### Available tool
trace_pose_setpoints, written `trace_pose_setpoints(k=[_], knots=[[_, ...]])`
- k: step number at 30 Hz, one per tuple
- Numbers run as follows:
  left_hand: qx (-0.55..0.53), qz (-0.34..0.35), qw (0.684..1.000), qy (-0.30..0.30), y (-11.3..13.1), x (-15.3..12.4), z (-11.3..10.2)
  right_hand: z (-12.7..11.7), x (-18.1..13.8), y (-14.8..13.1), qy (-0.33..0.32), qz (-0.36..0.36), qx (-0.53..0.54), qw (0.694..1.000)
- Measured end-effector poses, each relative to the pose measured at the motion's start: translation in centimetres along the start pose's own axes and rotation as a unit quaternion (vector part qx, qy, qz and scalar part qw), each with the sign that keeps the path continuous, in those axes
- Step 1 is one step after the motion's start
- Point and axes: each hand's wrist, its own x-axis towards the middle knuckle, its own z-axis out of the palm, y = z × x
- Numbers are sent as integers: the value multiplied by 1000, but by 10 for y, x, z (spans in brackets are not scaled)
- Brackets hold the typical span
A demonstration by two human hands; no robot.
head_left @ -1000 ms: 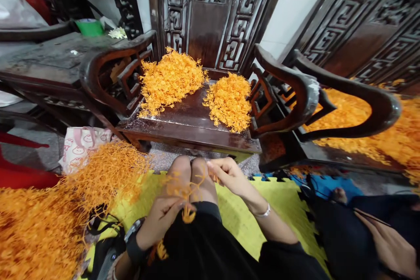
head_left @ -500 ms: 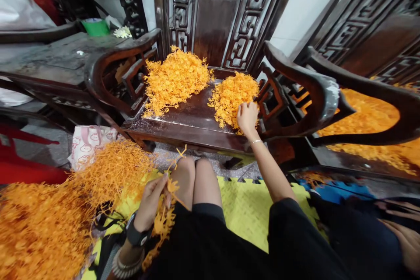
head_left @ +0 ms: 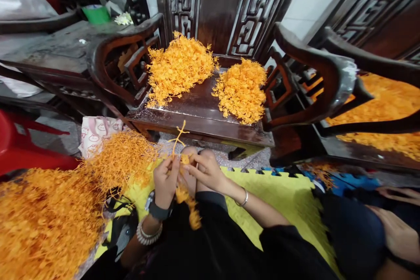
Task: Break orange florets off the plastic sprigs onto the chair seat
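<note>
Near the lower centre of the frame, just above the knees, the left hand (head_left: 166, 179) and the right hand (head_left: 205, 170) are coming together and pinching one orange plastic sprig (head_left: 180, 157), while two orange heaps are lying on the wooden chair seat (head_left: 200, 111) above them.

Between the two orange heaps, the larger heap (head_left: 179, 68) and the smaller heap (head_left: 241, 89), a bare strip of chair seat (head_left: 200, 107) runs front to back. The curved armrests (head_left: 113, 59) wall both sides; the carved backrest (head_left: 218, 8) closes the rear.
</note>
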Motion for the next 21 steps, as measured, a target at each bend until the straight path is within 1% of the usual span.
trace_pose_setpoints(k=[1,3,4,5,7,9,10,11,13,15,16,18,19,21], knots=[[51,13,998,20,1,-4,-2,0,0,0,-3,8,14,1000],[135,83,986,48,2,-11,-6,-1,3,-1,-28,29,43,998],[154,103,981,61,2,-14,-8,-2,4,-2,-40,28,47,998],[147,103,982,61,2,-15,-10,-2,5,-3,-37,21,39,998],[77,49,995,44,1,-13,-14,-3,5,-4,-7,-5,14,1000],[5,-9,1000,16,1,-10,-18,-6,2,-3,20,-25,28,999],[-6,-15,1000,-2,2,-9,-20,-9,-1,-3,19,-26,60,998],[-6,2,999,-32,4,-9,-22,-13,-5,-4,8,-21,103,994],[7,67,990,-126,9,-11,-26,-23,-12,-10,-9,-9,173,985],[23,138,965,-220,16,-16,-27,-34,-19,-22,-18,-7,198,980],[12,161,953,-256,20,-19,-26,-39,-22,-29,-20,-12,195,980],[-18,195,934,-300,28,-23,-23,-47,-26,-42,-26,-26,190,981],[-41,205,928,-310,32,-24,-21,-49,-26,-47,-28,-39,199,979],[-96,248,911,-314,40,-25,-16,-52,-26,-55,-8,-83,208,975]])
